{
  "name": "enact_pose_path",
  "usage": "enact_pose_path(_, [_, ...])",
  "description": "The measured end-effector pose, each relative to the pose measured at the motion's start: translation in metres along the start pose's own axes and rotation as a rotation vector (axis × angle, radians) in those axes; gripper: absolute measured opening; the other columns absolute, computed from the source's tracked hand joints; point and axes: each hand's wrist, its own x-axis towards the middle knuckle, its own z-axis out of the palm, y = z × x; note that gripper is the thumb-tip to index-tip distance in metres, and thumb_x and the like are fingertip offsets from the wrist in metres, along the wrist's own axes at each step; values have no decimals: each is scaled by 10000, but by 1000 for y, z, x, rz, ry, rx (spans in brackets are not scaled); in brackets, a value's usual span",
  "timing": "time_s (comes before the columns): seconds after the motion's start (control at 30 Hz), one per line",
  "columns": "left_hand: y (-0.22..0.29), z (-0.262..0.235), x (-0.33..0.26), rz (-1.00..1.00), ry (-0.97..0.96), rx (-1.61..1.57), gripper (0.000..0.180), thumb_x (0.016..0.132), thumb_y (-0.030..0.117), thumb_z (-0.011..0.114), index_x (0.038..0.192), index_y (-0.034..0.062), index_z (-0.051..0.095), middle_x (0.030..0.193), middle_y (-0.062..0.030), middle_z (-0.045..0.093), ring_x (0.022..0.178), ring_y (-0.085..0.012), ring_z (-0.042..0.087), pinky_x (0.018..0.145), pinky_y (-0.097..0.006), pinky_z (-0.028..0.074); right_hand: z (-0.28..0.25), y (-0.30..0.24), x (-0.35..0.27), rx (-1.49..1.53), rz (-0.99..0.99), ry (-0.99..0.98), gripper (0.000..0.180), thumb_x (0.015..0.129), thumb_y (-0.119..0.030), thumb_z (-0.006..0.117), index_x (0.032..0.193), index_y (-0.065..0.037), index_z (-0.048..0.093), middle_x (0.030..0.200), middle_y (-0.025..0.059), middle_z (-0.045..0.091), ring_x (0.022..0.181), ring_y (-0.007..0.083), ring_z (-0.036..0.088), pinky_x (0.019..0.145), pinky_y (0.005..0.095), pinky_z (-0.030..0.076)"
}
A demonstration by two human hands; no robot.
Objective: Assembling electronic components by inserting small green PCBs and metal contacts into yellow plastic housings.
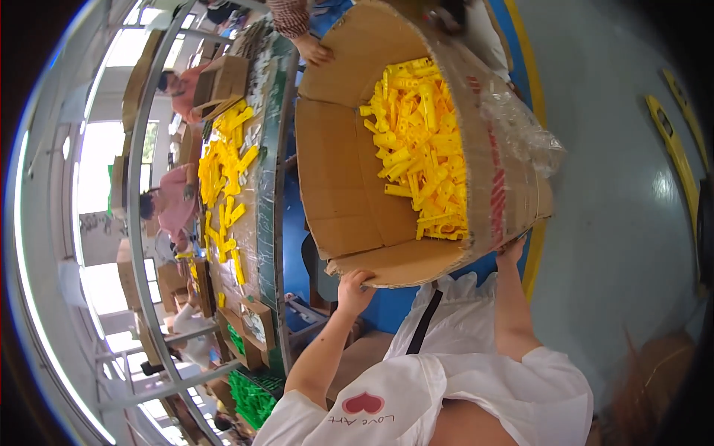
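A large cardboard box (346,186) is tipped on its side in front of me, its open mouth facing the workbench. Yellow plastic parts (424,149) lie heaped inside, toward its bottom. My left hand (355,291) is closed over the near rim of the mouth. Farther right, my right hand (511,251) grips the near bottom edge of the same box, its fingers partly hidden beneath the cardboard. At the far side a co-worker's hand (315,50), in a checked sleeve, rests on the box's other rim.
To the left runs a long workbench (269,223) scattered with yellow parts (223,175); several people sit behind it. Green parts (251,398) fill a container at the near left. Clear plastic wrap (524,126) hangs on the box. Yellow pallet-truck forks (669,141) stand on the grey floor at right.
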Motion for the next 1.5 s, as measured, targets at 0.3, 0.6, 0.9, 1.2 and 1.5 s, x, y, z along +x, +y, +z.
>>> enact_pose_path(0.3, [34,13,15,-66,313,-207,222,633,243,640,729,58,562,677,-74,536,682,-266,518,599,-354,383,54,-29,-13,-262,-132,-172,390,905,-388,294,1172,-119,384,910,48,490,754,174,479,623,328,424])
enact_pose_path(0.6, [33,6,27,-28,423,-282,248,613,277,664,621,60,544,615,-72,522,592,-250,510,536,-329,381,8,-41,54,-15,113,-764,529,873,-475,289,1274,-131,302,1263,42,368,1137,225,383,925,366,344])
enact_pose_path(0.9, [43,-17,18,13,586,-289,326,608,321,674,558,52,496,547,-90,486,511,-269,488,472,-338,365,63,-67,-59,-391,-167,-185,530,830,-537,368,1115,-92,411,888,-9,476,677,92,427,583,234,371])
enact_pose_path(1.2, [14,-18,0,186,767,-311,396,608,364,697,498,63,463,469,-77,454,425,-251,467,396,-321,347,78,-65,-121,-529,-572,-302,484,841,-512,381,1103,-116,473,700,-29,490,458,54,313,368,191,220])
enact_pose_path(1.5, [-90,-112,-84,-33,1100,-778,387,738,257,638,515,-11,470,428,-78,385,407,-108,350,379,-272,290,131,-15,-238,-372,-661,-1118,304,885,-300,391,634,-146,316,487,-54,193,394,44,145,350,202,126])
